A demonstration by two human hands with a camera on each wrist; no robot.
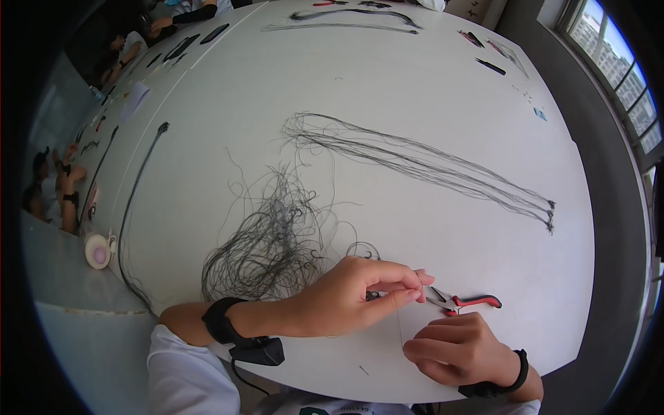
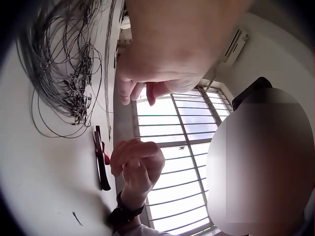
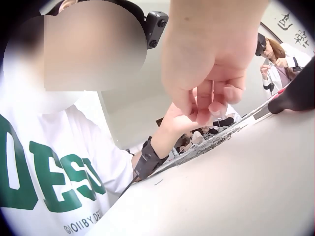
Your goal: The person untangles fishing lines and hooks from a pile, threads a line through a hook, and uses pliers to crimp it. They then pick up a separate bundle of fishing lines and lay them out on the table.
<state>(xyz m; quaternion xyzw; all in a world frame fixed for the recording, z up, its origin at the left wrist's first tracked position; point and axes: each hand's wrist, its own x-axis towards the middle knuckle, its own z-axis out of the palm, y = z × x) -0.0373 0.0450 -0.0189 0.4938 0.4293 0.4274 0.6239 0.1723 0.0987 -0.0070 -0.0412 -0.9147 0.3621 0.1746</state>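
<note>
My left hand (image 1: 363,294) pinches a thin dark strand between thumb and fingertips, beside the tangled strand pile (image 1: 266,242). Below it, a fine length of strand (image 1: 400,325) runs down to my right hand (image 1: 456,349), whose curled fingers pinch it. Red-handled pliers (image 1: 484,300) lie on the table just beyond the right hand. The left wrist view shows the left hand (image 2: 167,49) above the right hand (image 2: 138,162), with the pliers (image 2: 101,164) alongside. From the right wrist, the right hand (image 3: 211,73) hides part of the left hand (image 3: 177,120).
Long strand bundles (image 1: 415,155) stretch across the middle of the white table (image 1: 228,83). A dark cord (image 1: 131,187) lies at the left, near a round white object (image 1: 99,252). Tweezers (image 1: 490,66) are at the far right; a small snippet (image 1: 364,370) lies near the front edge.
</note>
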